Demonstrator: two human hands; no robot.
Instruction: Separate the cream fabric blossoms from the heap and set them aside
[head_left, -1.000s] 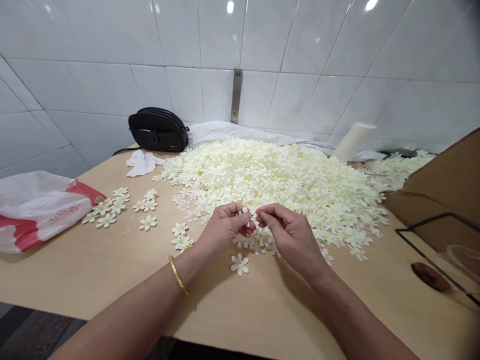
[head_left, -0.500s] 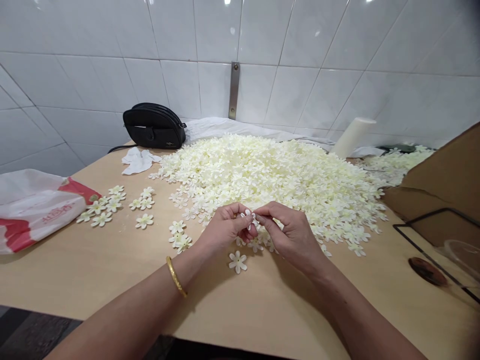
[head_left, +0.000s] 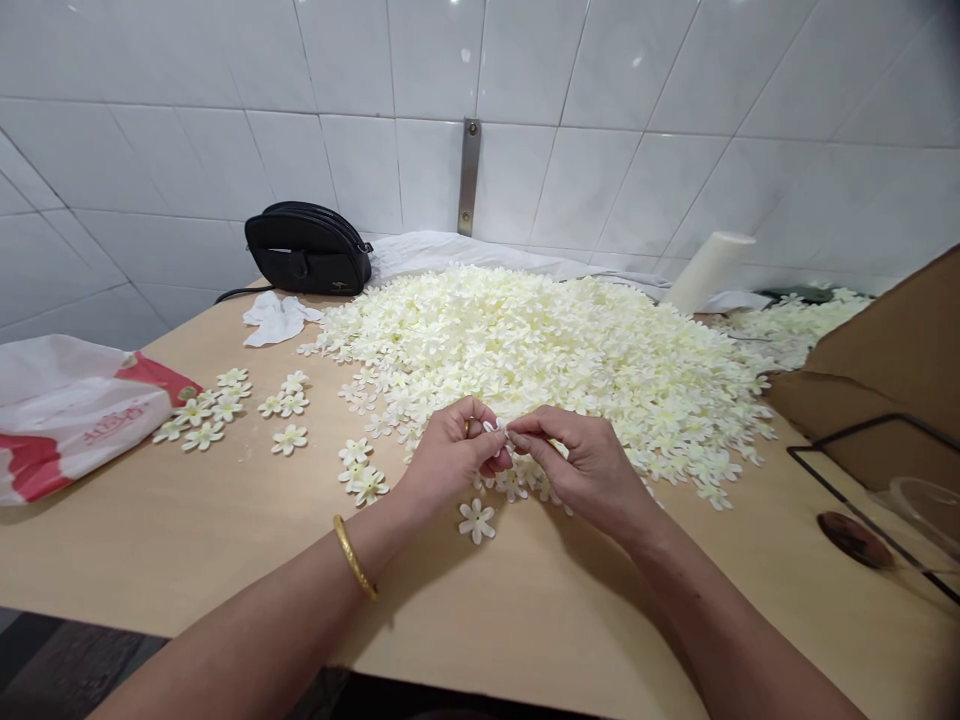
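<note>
A loose blossom (head_left: 476,521) on the counter (head_left: 480,615) before me, a small white flower (head_left: 502,426) pinched in my left fingers (head_left: 484,449), my right fingers (head_left: 541,450) closed at its edge, their hold too small to make out, a pale flower heap (head_left: 540,345) beyond, tiled wall (head_left: 517,75) behind.

Illegible lettering (head_left: 114,424) on plastic bag (head_left: 67,400), logo (head_left: 340,286) on pouch (head_left: 315,242)

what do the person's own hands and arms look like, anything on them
Both hands are gloveless, with no sleeves in view. The left hand has a gold-coloured bangle at its wrist and apparently a gold-coloured ring. The right hand shows no jewellery.
</note>
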